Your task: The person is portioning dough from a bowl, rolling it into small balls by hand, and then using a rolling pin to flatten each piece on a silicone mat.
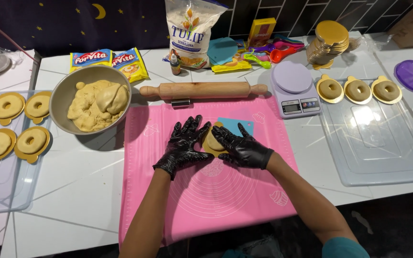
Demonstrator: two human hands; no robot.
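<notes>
Dough piece (214, 141), pale and round, sits on a gold card disc (210, 149) in the middle of the pink silicone mat (225, 196) on the worktop (82, 186). Both hands wear black gloves: the left hand (182, 145) and right hand (243, 147) cup it from either side, fingers spread and pressed against it. A blue scraper (237, 126) lies just behind, a rolling pin (202, 90) beyond, a steel bowl of dough (92, 100) to the left.
</notes>
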